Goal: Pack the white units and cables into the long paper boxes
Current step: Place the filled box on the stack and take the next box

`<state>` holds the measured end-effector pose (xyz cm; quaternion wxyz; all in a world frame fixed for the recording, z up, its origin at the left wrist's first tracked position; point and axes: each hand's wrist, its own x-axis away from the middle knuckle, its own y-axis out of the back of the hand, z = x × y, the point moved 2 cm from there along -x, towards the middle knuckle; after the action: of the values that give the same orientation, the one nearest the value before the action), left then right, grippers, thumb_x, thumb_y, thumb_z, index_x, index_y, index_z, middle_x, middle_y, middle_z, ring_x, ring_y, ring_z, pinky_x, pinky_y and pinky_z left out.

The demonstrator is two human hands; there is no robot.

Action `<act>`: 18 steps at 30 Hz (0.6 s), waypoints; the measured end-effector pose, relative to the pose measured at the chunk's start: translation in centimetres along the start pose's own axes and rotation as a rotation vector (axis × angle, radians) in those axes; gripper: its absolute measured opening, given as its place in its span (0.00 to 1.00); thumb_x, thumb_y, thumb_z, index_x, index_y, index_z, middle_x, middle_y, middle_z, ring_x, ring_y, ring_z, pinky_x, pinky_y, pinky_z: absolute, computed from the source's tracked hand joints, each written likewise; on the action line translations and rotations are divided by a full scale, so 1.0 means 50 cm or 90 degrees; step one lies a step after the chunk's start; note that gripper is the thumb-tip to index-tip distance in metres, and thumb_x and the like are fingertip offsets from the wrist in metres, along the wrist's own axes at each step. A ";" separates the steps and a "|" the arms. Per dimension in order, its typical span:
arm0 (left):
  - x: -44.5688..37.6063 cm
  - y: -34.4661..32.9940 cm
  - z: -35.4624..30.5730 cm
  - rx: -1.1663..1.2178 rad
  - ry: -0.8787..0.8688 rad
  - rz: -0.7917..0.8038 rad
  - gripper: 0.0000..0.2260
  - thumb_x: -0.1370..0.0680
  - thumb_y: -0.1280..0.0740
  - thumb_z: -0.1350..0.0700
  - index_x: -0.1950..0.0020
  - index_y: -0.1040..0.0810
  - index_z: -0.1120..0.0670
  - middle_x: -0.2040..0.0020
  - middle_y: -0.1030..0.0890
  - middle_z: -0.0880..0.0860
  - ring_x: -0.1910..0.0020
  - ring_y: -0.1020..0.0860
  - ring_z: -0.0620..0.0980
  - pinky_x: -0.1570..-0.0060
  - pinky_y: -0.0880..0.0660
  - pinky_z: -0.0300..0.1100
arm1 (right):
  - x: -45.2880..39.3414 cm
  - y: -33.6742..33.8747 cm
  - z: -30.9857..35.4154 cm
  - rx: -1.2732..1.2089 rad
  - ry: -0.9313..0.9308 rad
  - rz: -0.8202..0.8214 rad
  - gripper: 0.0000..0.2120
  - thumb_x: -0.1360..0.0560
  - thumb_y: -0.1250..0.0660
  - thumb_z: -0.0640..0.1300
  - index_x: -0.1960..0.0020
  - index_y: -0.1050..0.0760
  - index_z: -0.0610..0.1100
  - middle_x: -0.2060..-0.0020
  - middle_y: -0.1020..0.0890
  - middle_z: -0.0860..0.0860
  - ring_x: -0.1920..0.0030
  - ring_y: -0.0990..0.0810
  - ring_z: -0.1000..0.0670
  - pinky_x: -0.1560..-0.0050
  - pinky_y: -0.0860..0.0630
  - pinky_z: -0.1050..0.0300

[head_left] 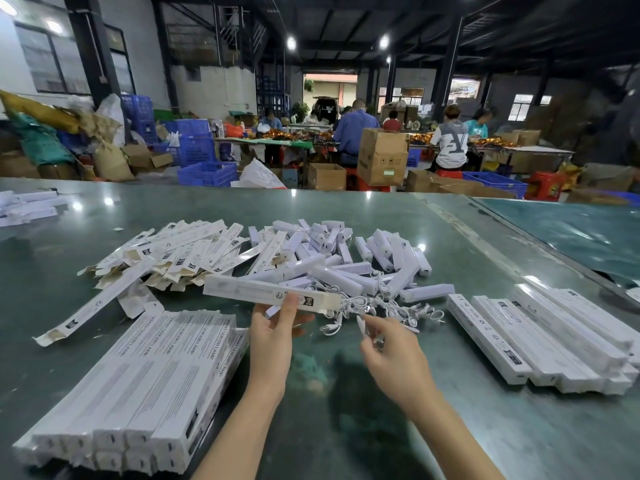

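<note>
Left hand (277, 327) grips a long paper box (270, 293) over mid-bench (346, 209), while right hand (388, 351) pinches a white cable (362, 325) beside the white units (346, 268) pile.

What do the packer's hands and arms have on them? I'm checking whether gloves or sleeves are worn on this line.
Nothing is worn on either. The left hand and right hand are bare, with no gloves on the fingers. Both forearms are uncovered to the bottom edge of the picture, so no sleeve shows. No watch, bracelet, wrist strap or ring is visible on the sides facing the head camera.
</note>
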<state>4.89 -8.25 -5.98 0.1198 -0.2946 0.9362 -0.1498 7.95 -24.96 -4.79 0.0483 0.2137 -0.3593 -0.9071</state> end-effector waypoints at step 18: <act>0.027 -0.048 -0.017 0.303 0.268 0.140 0.19 0.27 0.35 0.51 0.43 0.22 0.63 0.49 0.16 0.64 0.53 0.15 0.55 0.57 0.18 0.45 | 0.013 -0.023 0.027 -0.764 -0.213 0.011 0.09 0.28 0.32 0.28 0.56 0.20 0.41 0.62 0.17 0.47 0.62 0.24 0.52 0.57 0.28 0.59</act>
<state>4.78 -10.72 -4.52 0.0048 -0.1181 0.9053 -0.4081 6.85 -23.43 -4.90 0.1106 0.0013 0.2086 -0.9717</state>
